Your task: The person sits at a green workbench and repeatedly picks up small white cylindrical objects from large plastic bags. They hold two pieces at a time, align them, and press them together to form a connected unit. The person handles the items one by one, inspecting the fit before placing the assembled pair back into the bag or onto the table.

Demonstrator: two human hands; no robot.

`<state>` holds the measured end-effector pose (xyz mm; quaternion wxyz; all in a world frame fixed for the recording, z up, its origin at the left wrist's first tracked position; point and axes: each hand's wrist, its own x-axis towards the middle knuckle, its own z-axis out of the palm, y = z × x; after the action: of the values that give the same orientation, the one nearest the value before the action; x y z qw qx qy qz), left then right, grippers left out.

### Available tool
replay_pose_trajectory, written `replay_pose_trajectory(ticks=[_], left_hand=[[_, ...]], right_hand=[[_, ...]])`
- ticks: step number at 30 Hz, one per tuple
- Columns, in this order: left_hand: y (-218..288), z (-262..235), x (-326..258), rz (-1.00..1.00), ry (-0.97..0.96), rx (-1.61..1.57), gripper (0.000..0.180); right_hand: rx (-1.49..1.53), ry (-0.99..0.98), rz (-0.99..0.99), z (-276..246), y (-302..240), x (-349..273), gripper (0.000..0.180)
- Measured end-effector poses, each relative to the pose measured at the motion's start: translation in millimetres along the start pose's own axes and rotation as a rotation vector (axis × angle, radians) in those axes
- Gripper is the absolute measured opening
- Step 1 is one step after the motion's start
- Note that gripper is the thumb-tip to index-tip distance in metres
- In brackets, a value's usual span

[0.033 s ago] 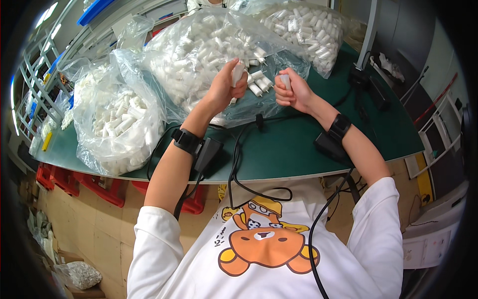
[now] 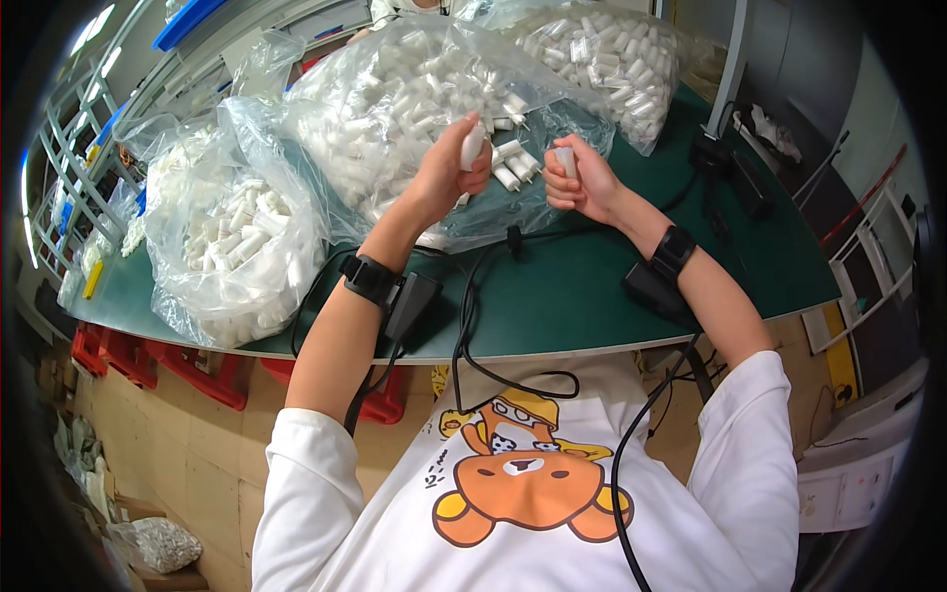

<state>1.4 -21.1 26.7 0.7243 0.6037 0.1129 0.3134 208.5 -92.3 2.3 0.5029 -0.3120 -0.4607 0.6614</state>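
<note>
My left hand (image 2: 446, 170) is closed around a white plastic cylinder (image 2: 473, 148), which sticks up between thumb and fingers. A little to the right, my right hand (image 2: 590, 180) grips a smaller, translucent white plastic piece (image 2: 565, 161), mostly covered by the fingers. The two hands are apart, held over the mouth of a large clear plastic bag (image 2: 380, 118) full of white cylinders. Several white cylinders with thin metal tips (image 2: 510, 170) lie on the bag's film between my hands.
At the left on the green table (image 2: 552, 311) stands an open clear bag (image 2: 242, 237) of white pieces. Another filled bag (image 2: 617, 69) sits at the back right. Black cables (image 2: 469, 306) run from my wrist straps across the table edge. Red stools (image 2: 202, 373) stand below; a person sits opposite.
</note>
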Motion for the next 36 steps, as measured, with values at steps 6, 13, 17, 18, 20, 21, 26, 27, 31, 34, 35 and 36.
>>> replay_pose_trajectory(ticks=[6, 13, 17, 18, 20, 21, 26, 27, 31, 34, 35, 36], left_hand=[[-0.3, 20.4, -3.7, 0.05, 0.155, 0.094, 0.028], [-6.2, -2.0, -0.5, -0.078, -0.053, -0.124, 0.024], [-1.5, 2.4, -2.4, -0.098, 0.001, -0.017, 0.019], [-0.4, 4.1, -3.5, -0.1, 0.009, -0.001, 0.018], [0.4, 6.3, -5.2, -0.089, 0.021, 0.015, 0.015], [0.4, 7.2, -5.7, -0.079, 0.022, 0.014, 0.013], [-1.8, 1.7, -3.0, -0.019, 0.064, 0.023, 0.01], [-1.9, 1.1, -2.8, -0.011, 0.067, 0.019, 0.01], [-3.4, 1.2, -0.8, -0.01, 0.133, -0.059, 0.012], [-0.9, 3.5, -3.1, -0.036, 0.13, -0.103, 0.015], [-0.6, 2.6, -3.4, -0.044, 0.102, -0.085, 0.016], [-0.2, 1.3, -3.4, -0.053, 0.074, -0.068, 0.017]], right_hand=[[-0.008, -0.047, 0.04, -2.1, -0.1, -1.0, 0.038], [-0.034, -0.071, 0.076, -0.5, 1.1, 0.3, 0.04], [-0.035, -0.075, 0.053, -1.7, 1.8, 1.2, 0.04], [-0.035, -0.073, 0.059, -2.3, 2.2, 1.4, 0.04], [-0.037, -0.071, 0.071, -2.7, 2.6, 1.5, 0.04], [-0.047, -0.069, 0.072, -2.2, 2.3, 1.0, 0.04], [-0.07, -0.097, 0.084, 0.7, 1.8, 0.7, 0.04], [-0.069, -0.097, 0.083, 0.4, 1.7, 0.6, 0.04], [-0.048, -0.103, 0.078, -0.7, 2.4, 1.1, 0.041], [-0.041, -0.119, 0.077, 1.0, 0.9, -0.3, 0.043], [-0.041, -0.126, 0.078, 1.7, 0.7, -0.5, 0.043], [-0.039, -0.128, 0.073, 0.7, 1.3, 0.0, 0.043]])
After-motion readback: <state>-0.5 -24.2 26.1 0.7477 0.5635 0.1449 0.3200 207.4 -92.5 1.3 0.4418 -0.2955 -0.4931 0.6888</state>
